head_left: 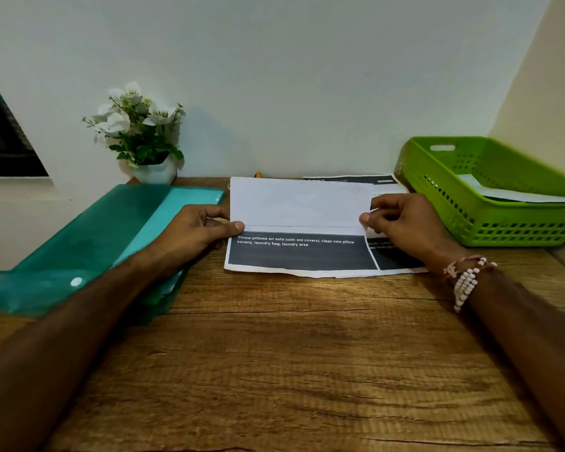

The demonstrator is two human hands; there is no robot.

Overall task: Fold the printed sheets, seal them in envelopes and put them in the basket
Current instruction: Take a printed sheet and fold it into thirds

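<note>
**Left hand (206, 230) and right hand (402, 223) held the sheet (296, 203) mid-fold**

I had the left hand pinching the left end of the turned-over flap, thumb on top at the corner. The right hand pinched the right end, fingers curled round the paper's edge. The sheet sat at the far side of the table (291, 353), between the folder (88, 243) and the basket (503, 230). Its blank back faced me, and a dark printed band showed below the flap. I judged the two-ended grip was there to keep the flap square to the sides before creasing (a hold at one end alone would let it skew). Whether the flap lay flat or stood a little raised, I could not tell.

A second sheet (395, 256) lay underneath, sticking out to the right beneath the right hand and reaching back toward the basket's near corner.

The flap's free edge ran straight across between the two thumbs. The sheet's near edge looked slightly wavy. Room was tight at the sides: the basket, with paper (503, 190) already in it, stood just beside the right hand, and the folder lay under the left forearm, near the sheet's left edge. The wall (307, 76) closed off the back, with a plant (137, 128) in the left corner. Toward me the wood lay bare, which I reckoned was the best room for working.
</note>
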